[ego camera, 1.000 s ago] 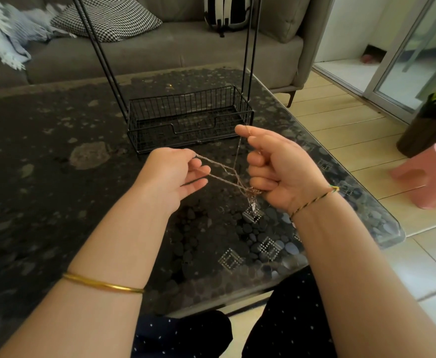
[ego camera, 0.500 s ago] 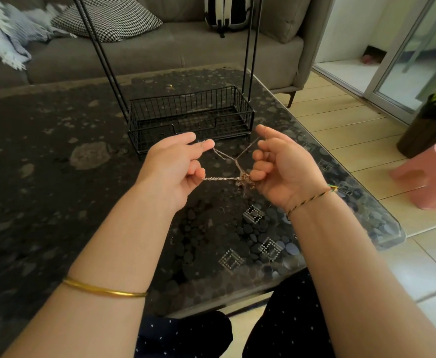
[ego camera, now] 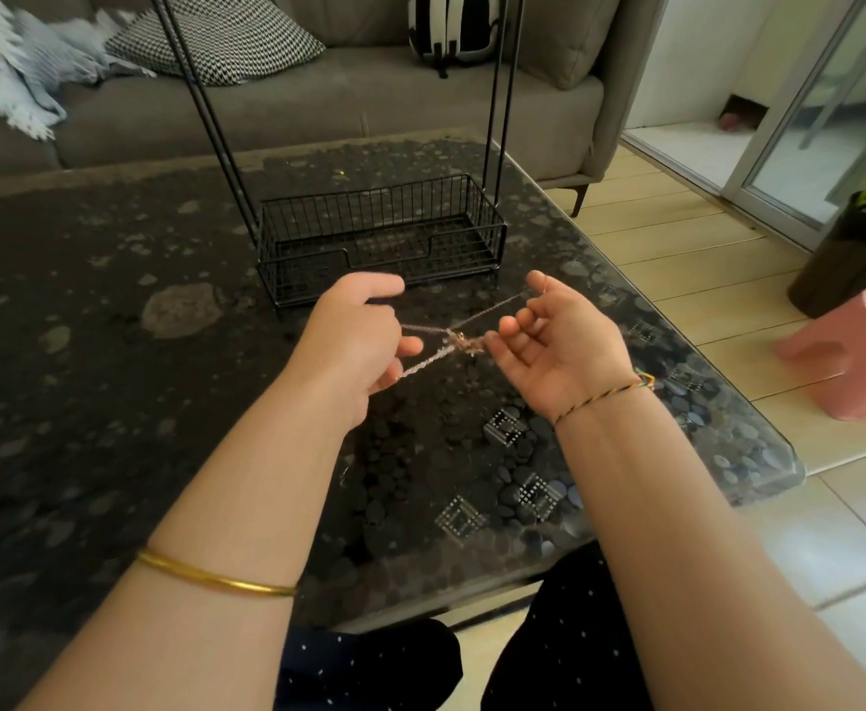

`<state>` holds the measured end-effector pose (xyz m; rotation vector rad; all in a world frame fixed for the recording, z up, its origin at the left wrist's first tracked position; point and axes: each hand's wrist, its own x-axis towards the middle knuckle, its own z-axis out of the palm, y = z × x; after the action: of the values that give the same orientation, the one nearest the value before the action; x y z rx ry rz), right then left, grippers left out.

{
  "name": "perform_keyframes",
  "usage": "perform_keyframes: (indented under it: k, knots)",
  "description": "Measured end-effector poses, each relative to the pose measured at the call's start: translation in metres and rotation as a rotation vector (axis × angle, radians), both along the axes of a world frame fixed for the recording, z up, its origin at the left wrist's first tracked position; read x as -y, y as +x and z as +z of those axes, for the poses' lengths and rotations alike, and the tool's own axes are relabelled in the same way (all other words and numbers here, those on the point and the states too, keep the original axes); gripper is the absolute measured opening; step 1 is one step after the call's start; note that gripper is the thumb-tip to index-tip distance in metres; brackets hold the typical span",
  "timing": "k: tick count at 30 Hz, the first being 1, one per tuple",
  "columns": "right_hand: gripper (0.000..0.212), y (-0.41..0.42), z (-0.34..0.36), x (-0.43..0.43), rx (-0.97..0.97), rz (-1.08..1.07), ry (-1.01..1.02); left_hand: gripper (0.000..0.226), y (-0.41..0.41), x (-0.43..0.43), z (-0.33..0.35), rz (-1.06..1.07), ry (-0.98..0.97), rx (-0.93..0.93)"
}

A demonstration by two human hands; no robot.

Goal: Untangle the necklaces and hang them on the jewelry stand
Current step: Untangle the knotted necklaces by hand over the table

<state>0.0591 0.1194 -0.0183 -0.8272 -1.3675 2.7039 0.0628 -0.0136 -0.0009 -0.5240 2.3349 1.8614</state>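
Necklaces [ego camera: 420, 359] are stretched in the air between both hands, above the near-right part of the counter and not touching it.

Counter [ego camera: 112, 402]: dark pebble-pattern glass top. Its right edge and rounded near-right corner run close to the right hand, with the floor [ego camera: 702, 259] and a pink stool [ego camera: 851, 351] beyond. There is plenty of counter left of the hands to move over.

Jewelry stand [ego camera: 379, 233]: black wire, basket-shaped at the bottom, toward the far-right side of the counter. Its uprights [ego camera: 502, 94] go up out of frame, so the hanging bar is not visible. It sits just beyond the hands, likely parked within reach for the hanging step. I see no chain on it.

Left hand [ego camera: 353, 346]: back to the camera, fingers [ego camera: 410, 347] curled round two strands.

Right hand [ego camera: 559, 346]: palm up, fingers [ego camera: 510, 325] half curled. One thin strand runs up to the topmost fingertips and looks pinched there. A lower fingertip touches the knot.

The hands are held apart, probably to spread the strands and show where they cross.

Knot [ego camera: 464, 343]: small tangled lump with a coppery bit, just beside the right fingertips.

Judgement: untangling stage, nothing hung yet. The way forward and up to the stand looks open. The main risk is a dropped chain sliding off the right edge to the floor.
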Motion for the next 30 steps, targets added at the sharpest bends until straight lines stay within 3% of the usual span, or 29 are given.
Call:
perform_keyframes:
  k: [4, 8, 13, 18, 26, 30]
  knots:
    - [0.036, 0.000, -0.001, 0.004, -0.014, 0.119, 0.056, 0.031, -0.002, 0.002, -0.004, -0.127, -0.269, 0.114]
    - [0.038, 0.000, -0.001, 0.010, -0.019, 0.175, -0.039, 0.026, 0.004, -0.001, -0.009, -0.394, -0.557, 0.028]
    - [0.038, -0.001, 0.005, 0.011, -0.047, 0.166, -0.198, 0.026, 0.009, -0.005, -0.009, -0.580, -0.445, 0.012]
    - [0.022, 0.002, 0.010, 0.007, -0.090, 0.158, -0.322, 0.009, 0.006, -0.004, -0.012, -0.510, -0.310, -0.033]
    - [0.023, 0.005, 0.011, 0.006, -0.065, 0.370, 0.315, 0.015, 0.004, 0.005, -0.002, -0.374, 0.068, 0.131]
    - [0.017, 0.004, 0.005, 0.007, -0.097, 0.322, 0.700, 0.016, 0.004, 0.007, 0.003, -0.304, 0.183, 0.143]
